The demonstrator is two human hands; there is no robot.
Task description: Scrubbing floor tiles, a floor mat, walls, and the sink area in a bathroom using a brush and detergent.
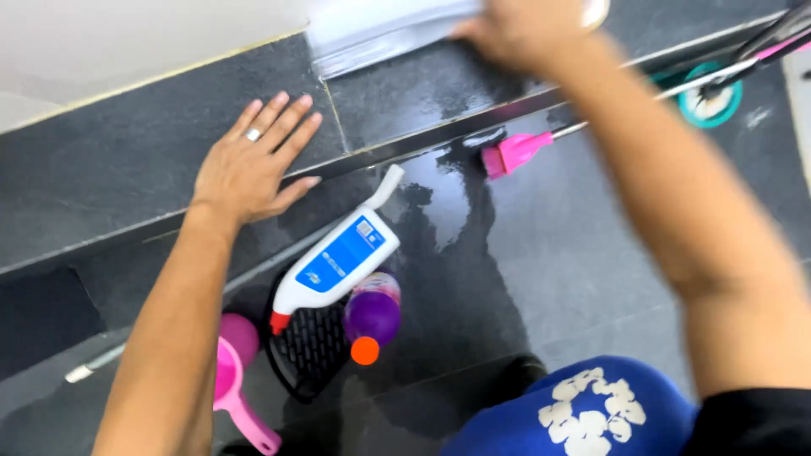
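Left hand (250, 165) fingers splayed — on ledge (101, 169)

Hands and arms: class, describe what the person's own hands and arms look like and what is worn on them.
Both forearms are bare. The left hand wears a silver ring on one of its fingers. The right hand is blurred, with something pale at the wrist. A black sleeve covers the right upper arm.

Wet dark tiled floor (541, 253), raised ledge (101, 169)
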